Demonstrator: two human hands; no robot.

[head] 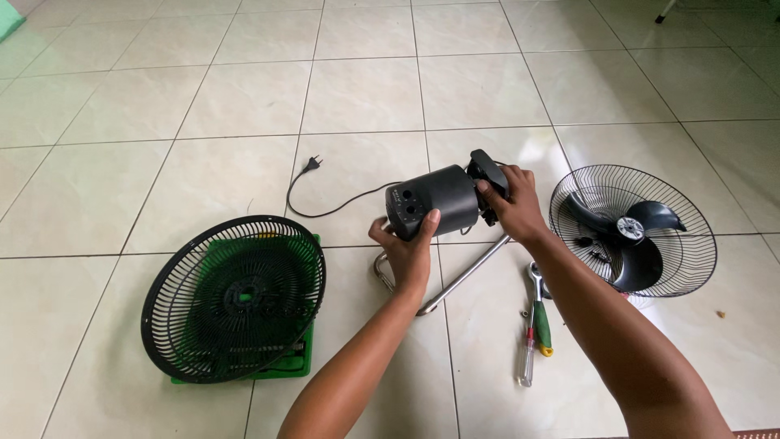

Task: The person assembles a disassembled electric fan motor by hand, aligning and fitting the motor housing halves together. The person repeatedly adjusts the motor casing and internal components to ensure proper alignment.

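Note:
A black cylindrical fan motor housing (439, 203) is held just above the tiled floor at the centre. My left hand (409, 248) grips its near end, thumb up against the face with the small knobs. My right hand (513, 203) holds the far end, where a black bracket sticks up. A bent chrome tube stand (459, 280) lies under the housing. A black power cord (325, 207) runs left from the housing to a plug (311, 166) on the floor.
A black round fan grille (236, 297) leans on a green crate (284, 366) at the left. Another grille (634, 228) at the right holds dark fan blades and small screws. A wrench (536, 280) and a green-handled screwdriver (536, 337) lie by my right forearm.

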